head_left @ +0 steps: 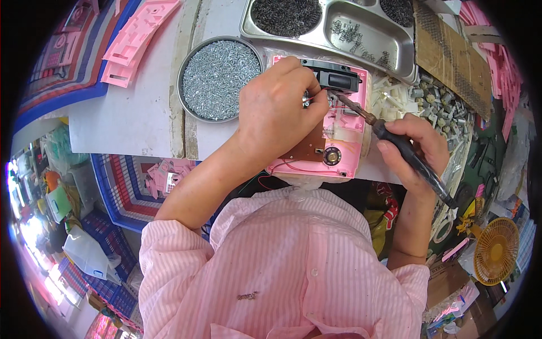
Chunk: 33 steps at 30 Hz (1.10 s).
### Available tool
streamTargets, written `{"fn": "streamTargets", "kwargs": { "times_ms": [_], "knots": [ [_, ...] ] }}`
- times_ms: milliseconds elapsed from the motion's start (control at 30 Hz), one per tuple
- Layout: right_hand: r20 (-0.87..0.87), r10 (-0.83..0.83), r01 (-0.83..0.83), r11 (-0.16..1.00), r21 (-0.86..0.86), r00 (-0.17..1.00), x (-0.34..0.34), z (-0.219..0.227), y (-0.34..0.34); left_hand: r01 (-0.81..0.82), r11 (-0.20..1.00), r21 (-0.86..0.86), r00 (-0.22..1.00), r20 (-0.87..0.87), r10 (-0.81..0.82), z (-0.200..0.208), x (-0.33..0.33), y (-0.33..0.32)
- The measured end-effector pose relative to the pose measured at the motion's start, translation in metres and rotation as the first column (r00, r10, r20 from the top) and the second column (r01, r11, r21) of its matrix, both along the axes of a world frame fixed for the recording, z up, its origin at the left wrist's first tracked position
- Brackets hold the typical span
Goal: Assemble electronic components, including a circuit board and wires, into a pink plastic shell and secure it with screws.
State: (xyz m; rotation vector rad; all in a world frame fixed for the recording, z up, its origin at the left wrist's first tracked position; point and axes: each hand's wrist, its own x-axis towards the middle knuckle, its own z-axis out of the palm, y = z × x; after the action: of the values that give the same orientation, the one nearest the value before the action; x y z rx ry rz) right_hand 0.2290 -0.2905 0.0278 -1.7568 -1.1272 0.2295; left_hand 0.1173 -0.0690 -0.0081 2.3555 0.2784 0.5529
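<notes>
White table (127, 127) is holding up a round dish (180, 90) full of tiny silver screws (223, 79). On it, near the person's tummy, a pink plastic case (353, 138) is lying with its insides showing. The right hand (416, 148) is curling its fingers and thumb around the black handle of a soldering iron (403, 146), and the thin tip is pointing into the case. The left hand (278, 101) is bending its fingers close together by a thin red wire; I cannot tell if they are pinching it. Inside, a black part (334, 81) is sitting at the top and a brown board (307, 148) lower down.
</notes>
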Motion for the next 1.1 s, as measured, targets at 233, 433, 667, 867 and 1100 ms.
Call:
{"fn": "streamTargets", "kwargs": {
  "times_ms": [233, 433, 667, 867, 1100],
  "knots": [
    [-0.018, -0.117, 0.118, 0.992, 0.053, 0.993, -0.006, 0.001, -0.038, -0.006, 1.0, 0.008, 1.0, -0.005, 0.006, 0.0, 0.001, -0.001],
    [-0.072, -0.187, 0.193, 0.977, 0.093, 0.98, -0.011, -0.002, -0.051, -0.017, 1.0, 0.024, 1.0, 0.001, 0.016, 0.001, 0.001, -0.001],
    [-0.015, -0.076, 0.077, 0.997, 0.02, 0.997, -0.009, 0.002, -0.009, -0.015, 1.0, 0.024, 1.0, -0.021, 0.016, 0.003, 0.001, -0.001],
    [0.046, -0.018, 0.019, 0.999, -0.035, 0.999, -0.002, 0.002, 0.011, -0.017, 1.0, 0.019, 1.0, -0.015, 0.018, 0.003, 0.002, -0.001],
    [0.055, -0.01, 0.012, 0.999, -0.042, 0.998, 0.0, 0.003, 0.013, -0.014, 1.0, 0.009, 1.0, 0.006, 0.013, 0.002, 0.001, -0.001]
  ]
}}
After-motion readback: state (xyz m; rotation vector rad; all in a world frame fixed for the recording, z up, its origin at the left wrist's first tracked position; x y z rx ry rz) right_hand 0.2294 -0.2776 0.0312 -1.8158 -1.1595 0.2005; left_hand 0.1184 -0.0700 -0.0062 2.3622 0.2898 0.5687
